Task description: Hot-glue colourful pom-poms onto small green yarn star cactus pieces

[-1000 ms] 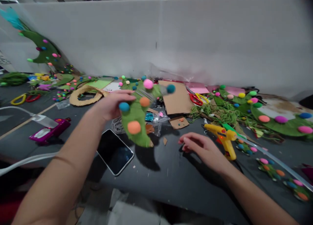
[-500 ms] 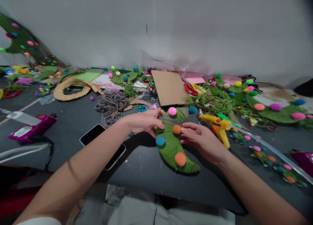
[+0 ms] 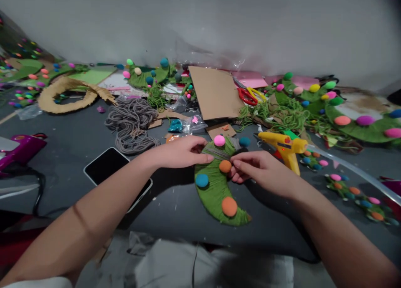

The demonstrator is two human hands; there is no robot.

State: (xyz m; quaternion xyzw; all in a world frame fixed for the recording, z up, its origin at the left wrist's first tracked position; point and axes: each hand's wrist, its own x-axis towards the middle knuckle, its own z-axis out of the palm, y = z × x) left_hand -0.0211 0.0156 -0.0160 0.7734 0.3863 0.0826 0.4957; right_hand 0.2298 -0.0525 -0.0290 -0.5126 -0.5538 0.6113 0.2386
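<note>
A crescent wrapped in green yarn [image 3: 216, 196] lies before me, with pink, orange and blue pompoms on it. My left hand [image 3: 184, 152] grips its outer edge, thumb on top and the other fingers partly hidden beneath. Grey yarn [image 3: 222, 153] crosses the upper part of the crescent. At the inner edge, beside an orange pompom [image 3: 225, 166], my right hand [image 3: 255, 169] is closed in a pinch at the end of the grey yarn; its fingertips are partly hidden.
A yellow glue gun [image 3: 283, 146] stands right of my right hand. A phone [image 3: 106, 165] lies under my left forearm. Behind are a grey yarn heap [image 3: 131, 117], cardboard [image 3: 214, 92], red scissors [image 3: 247, 97] and green yarn scraps [image 3: 288, 114]. A purple glue gun [image 3: 25, 152] is at left.
The view has shifted to the right and tilted down a little. My right hand's fingers have drawn into a tighter pinch by the inner edge; my left hand keeps hold of the crescent.
</note>
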